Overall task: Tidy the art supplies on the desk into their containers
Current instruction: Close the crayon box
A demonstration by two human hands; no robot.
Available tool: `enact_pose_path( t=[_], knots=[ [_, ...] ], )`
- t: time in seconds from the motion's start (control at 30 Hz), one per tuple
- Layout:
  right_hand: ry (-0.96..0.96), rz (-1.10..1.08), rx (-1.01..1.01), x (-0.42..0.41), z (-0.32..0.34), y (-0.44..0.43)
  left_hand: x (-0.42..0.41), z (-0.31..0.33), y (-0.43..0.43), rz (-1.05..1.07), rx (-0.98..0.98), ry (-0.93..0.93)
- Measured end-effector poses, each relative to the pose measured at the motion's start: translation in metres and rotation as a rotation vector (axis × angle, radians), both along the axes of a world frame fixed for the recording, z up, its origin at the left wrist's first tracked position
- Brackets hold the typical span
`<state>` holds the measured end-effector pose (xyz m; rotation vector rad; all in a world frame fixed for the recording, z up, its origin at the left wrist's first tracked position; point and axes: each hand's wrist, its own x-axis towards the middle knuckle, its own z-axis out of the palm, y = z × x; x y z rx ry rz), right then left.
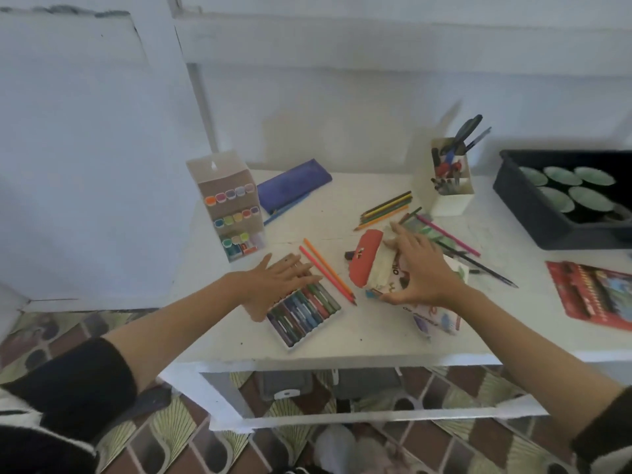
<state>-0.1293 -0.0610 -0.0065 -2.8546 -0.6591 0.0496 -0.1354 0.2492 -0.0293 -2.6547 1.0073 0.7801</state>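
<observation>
My left hand (278, 280) lies flat with straight fingers on the far end of an open white tray of oil pastels (304, 311) near the desk's front edge. My right hand (419, 271) grips a red-and-cream pencil pouch (367, 263) from above, thumb at its near end, over a printed cardboard sleeve (436, 318). Two orange pencils (326, 270) lie between the tray and the pouch. Behind the pouch is a bunch of coloured pencils (388, 208), with pink and dark pencils (458, 242) scattered to the right.
A tall marker box (232, 205) stands at the desk's left, a blue pencil case (290, 186) behind it. A white pen holder (451, 181) with scissors stands at the back. A black tray of green bowls (554, 217) and a red pencil pack (595, 292) sit right.
</observation>
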Motion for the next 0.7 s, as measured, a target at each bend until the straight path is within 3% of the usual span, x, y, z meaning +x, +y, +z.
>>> enact_pose_path(
  t=[0.13, 0.3, 0.47, 0.7],
  knots=[
    [0.018, 0.102, -0.019, -0.015, -0.013, -0.018, -0.001, -0.006, -0.009, -0.101, 0.115, -0.061],
    [0.089, 0.113, -0.05, -0.027, -0.017, -0.022, 0.001, -0.008, -0.015, -0.091, 0.07, -0.086],
    [0.1, 0.178, -0.168, -0.031, -0.02, -0.015, -0.009, -0.022, -0.009, 0.033, -0.039, 0.002],
    [0.11, 0.275, -0.22, -0.039, -0.023, -0.003, -0.027, -0.023, -0.001, 0.127, -0.299, -0.018]
  ],
)
